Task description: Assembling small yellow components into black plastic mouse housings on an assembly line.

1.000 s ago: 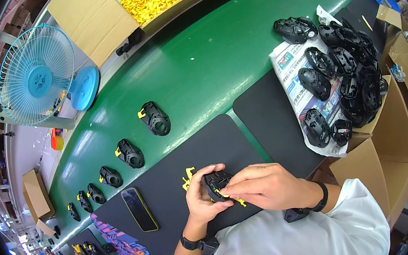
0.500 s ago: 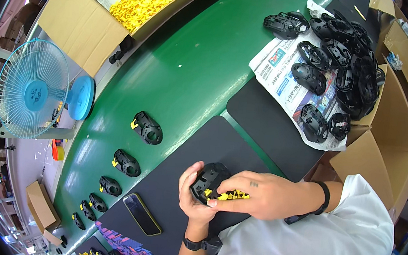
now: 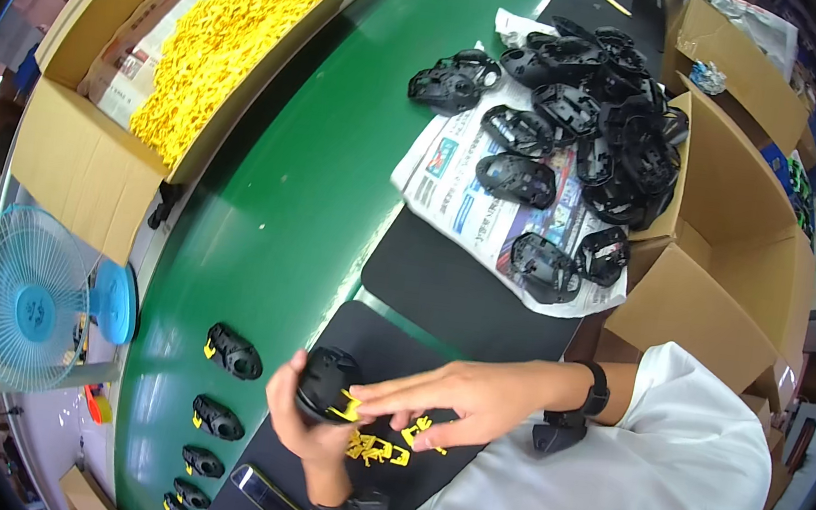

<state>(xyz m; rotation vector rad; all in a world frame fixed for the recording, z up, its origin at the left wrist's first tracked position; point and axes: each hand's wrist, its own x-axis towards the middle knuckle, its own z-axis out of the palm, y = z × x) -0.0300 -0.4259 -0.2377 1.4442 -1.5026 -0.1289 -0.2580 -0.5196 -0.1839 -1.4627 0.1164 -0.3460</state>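
Note:
My left hand [image 3: 294, 418] is wrapped around a black computer mouse shell [image 3: 325, 379], held tilted above the dark mat. At the shell's edge sits a yellow plastic clip [image 3: 348, 407]. My right hand [image 3: 472, 401] reaches across with fingers stretched out, the fingertips at that clip. Beneath it, several loose yellow clips [image 3: 376, 449] lie on the mat [image 3: 381, 329], and one more is by the right thumb. Whether the thumb touches that one I cannot tell.
Mouse shells with yellow clips [image 3: 234, 351] stand in a row along the green belt [image 3: 256, 268]. A phone [image 3: 269, 501] lies left of my hands. Black shells [image 3: 632, 145] pile on newspaper [image 3: 466, 191]. Cartons [image 3: 85, 178] flank the belt, one full of yellow clips; a blue fan [image 3: 35, 308] stands left.
The mouse shell has been turned over in my left hand and moved left. My right fingers have straightened from their pinch, and the yellow clips beneath that hand now lie on the mat.

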